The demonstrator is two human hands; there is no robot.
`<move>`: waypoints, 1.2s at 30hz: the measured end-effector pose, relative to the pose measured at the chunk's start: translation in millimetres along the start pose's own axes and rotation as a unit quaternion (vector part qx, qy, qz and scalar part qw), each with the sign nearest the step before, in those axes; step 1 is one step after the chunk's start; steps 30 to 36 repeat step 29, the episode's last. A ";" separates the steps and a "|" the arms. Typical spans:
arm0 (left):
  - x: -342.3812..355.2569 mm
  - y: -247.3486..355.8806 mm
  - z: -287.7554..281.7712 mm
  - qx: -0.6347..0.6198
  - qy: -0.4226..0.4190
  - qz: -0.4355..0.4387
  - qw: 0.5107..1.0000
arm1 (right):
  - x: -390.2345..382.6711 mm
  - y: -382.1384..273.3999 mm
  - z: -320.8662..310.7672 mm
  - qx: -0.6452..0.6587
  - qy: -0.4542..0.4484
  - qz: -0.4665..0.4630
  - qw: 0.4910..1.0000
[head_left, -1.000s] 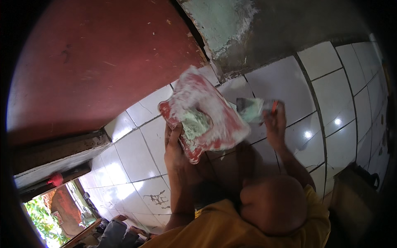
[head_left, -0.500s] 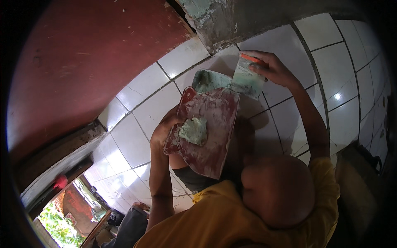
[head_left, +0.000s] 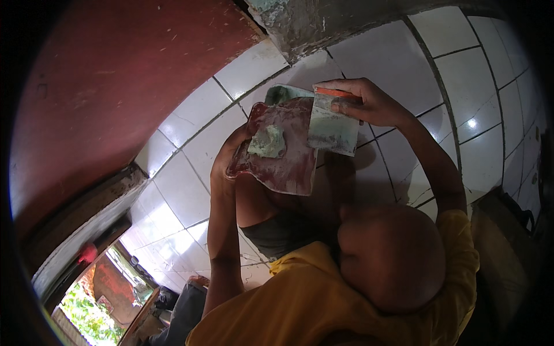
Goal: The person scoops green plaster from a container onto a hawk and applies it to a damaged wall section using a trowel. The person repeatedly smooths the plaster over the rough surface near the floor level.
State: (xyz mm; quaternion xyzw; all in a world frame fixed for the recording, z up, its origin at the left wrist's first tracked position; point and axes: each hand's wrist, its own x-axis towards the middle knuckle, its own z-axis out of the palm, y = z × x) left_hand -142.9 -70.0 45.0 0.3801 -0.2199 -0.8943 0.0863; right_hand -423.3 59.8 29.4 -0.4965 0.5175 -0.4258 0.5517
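Note:
My left hand (head_left: pixel 226 151) grips the notched edge of a dark red, putty-smeared board (head_left: pixel 291 167). A lump of pale green putty (head_left: pixel 268 142) lies on the board near that hand. My right hand (head_left: pixel 369 102) is closed on the orange edge of a wide, flat putty scraper (head_left: pixel 334 130), its pale blade coated with putty. The blade hangs down over the board's right edge; whether it touches the board I cannot tell. Behind the board, a greenish putty-smeared container (head_left: pixel 278 93) shows only in part, the rest hidden.
White floor tiles (head_left: pixel 196 124) with dark joints spread around me. A large red panel (head_left: pixel 127 69) rises at the left, and a rough grey wall base (head_left: pixel 323 29) stands at the far side. At lower left, a grey-trousered leg (head_left: pixel 187 311) is beside an opening onto greenery (head_left: pixel 86 311).
The scraper has moved left and nearer, from beside the container to over the board's right edge. The board has shifted up and tilted, covering more of the container.

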 end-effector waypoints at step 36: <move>-49.2 -63.8 -106.3 -0.095 0.107 0.237 0.961 | 40.5 -72.1 17.6 -0.089 0.510 -0.421 0.744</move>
